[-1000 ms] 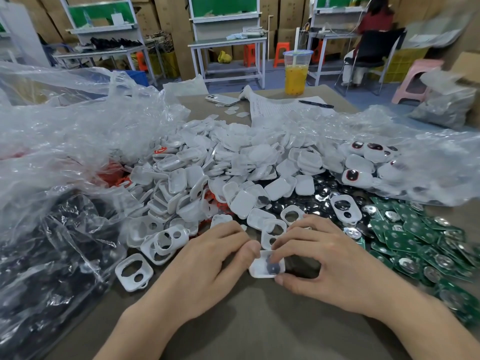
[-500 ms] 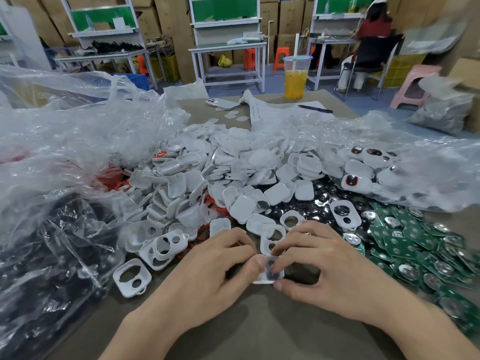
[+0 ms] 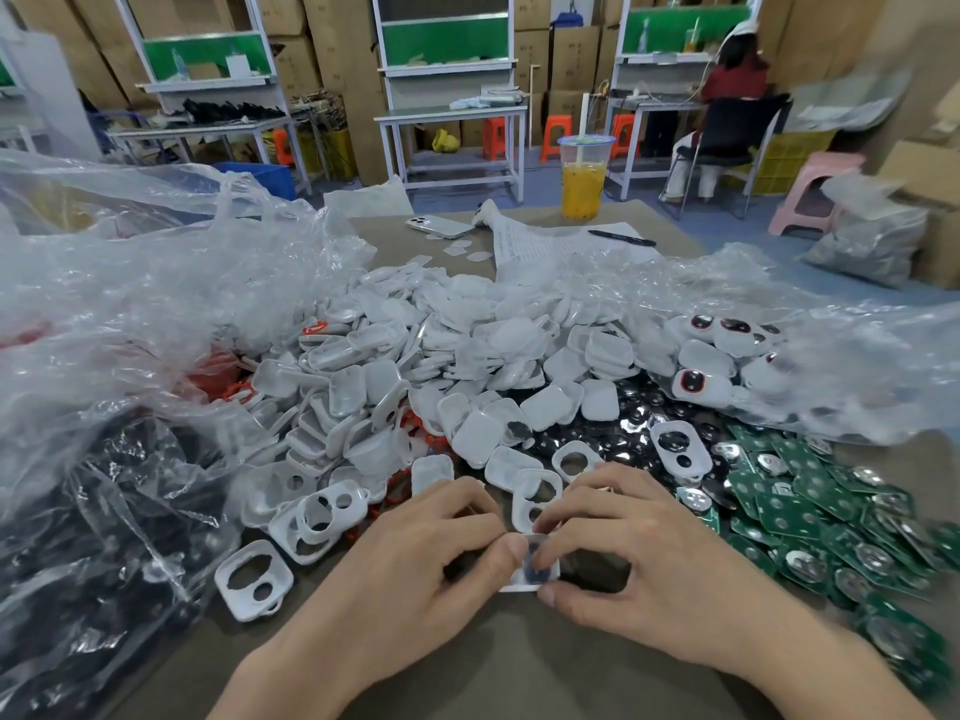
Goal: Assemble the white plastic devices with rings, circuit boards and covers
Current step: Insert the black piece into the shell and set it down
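While both hands close on it, the white device (image 3: 530, 576) lies on the table (image 3: 493, 662) at lower centre of the frame, directly between them. The left hand (image 3: 415, 558) holds its left edge, thumb tip against it and fingers curled. The right hand (image 3: 660, 569) grips the right side, thumb at the lower corner, fingertips on top. Fingers hide most of it, so its long axis cannot be told; a dark round part shows in the middle. Green circuit boards (image 3: 810, 517) lie just right of the right hand, so that hand looks nearer for a board. White covers (image 3: 467, 356) are heaped above both hands.
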Demonstrator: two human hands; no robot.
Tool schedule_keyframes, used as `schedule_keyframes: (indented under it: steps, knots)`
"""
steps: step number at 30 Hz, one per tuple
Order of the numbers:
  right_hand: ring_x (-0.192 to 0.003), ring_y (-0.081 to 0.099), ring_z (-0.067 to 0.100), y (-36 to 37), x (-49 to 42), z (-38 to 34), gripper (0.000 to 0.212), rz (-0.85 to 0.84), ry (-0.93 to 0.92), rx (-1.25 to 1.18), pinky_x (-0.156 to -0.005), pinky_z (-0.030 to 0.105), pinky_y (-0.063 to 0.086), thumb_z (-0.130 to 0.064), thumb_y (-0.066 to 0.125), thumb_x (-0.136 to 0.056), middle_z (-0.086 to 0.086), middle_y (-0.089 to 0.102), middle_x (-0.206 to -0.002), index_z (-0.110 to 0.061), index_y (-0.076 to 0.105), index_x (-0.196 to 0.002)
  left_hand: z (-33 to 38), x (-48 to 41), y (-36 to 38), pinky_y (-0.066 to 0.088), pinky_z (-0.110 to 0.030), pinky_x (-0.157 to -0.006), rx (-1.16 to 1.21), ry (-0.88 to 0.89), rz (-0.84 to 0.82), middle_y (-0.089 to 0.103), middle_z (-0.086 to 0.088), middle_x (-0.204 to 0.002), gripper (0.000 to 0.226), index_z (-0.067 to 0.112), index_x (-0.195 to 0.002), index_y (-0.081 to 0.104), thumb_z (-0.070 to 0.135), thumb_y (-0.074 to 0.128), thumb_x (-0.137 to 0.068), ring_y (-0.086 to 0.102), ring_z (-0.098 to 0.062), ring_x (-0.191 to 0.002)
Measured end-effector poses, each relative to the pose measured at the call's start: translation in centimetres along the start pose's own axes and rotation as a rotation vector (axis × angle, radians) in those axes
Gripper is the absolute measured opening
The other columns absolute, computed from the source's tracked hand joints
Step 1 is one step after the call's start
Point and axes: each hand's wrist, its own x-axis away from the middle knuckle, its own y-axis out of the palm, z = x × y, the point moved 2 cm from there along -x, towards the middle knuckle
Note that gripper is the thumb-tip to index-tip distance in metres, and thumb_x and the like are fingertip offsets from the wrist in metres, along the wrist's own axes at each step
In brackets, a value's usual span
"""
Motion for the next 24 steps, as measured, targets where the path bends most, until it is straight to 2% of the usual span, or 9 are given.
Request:
schedule_keyframes:
  steps: [3, 13, 24]
  knots:
    - [-0.120, 0.045, 0.001, 0.06, -0.03, -0.02, 0.017, 0.011, -0.003, -0.007, -0.106, 0.031, 0.039, -0.058, 0.065, -0.084, -0.031, 0.061, -0.108, -0.046, 0.070, -0.093, -0.08, -0.06, 0.08, 0.044, -0.020, -0.076, -0.011, -0.010, -0.006, 0.054, 0.021, -0.101, 0.052, 0.027, -0.085, 0.068, 0.060, 0.032, -0.102, 0.055, -0.003, -0.092]
    - [-0.118, 0.048, 0.002, 0.24, 0.00, 0.01, 0.015, 0.035, -0.019, 0.011, -0.104, 0.033, 0.042, -0.055, 0.068, -0.083, -0.031, 0.061, -0.108, -0.044, 0.066, -0.094, 0.13, -0.01, 0.01, 0.044, -0.020, -0.073, -0.008, 0.011, 0.011, 0.054, 0.022, -0.101, 0.043, 0.030, -0.086, 0.065, 0.056, 0.036, -0.104, 0.056, -0.003, -0.091]
    - [-0.120, 0.046, 0.000, 0.32, 0.09, 0.11, 0.016, 0.014, -0.012, 0.024, -0.104, 0.029, 0.039, -0.057, 0.063, -0.085, -0.031, 0.060, -0.110, -0.046, 0.067, -0.096, 0.22, 0.00, -0.01, 0.045, -0.020, -0.076, 0.002, 0.005, 0.016, 0.055, 0.021, -0.102, 0.043, 0.030, -0.086, 0.069, 0.054, 0.037, -0.103, 0.057, -0.002, -0.091]
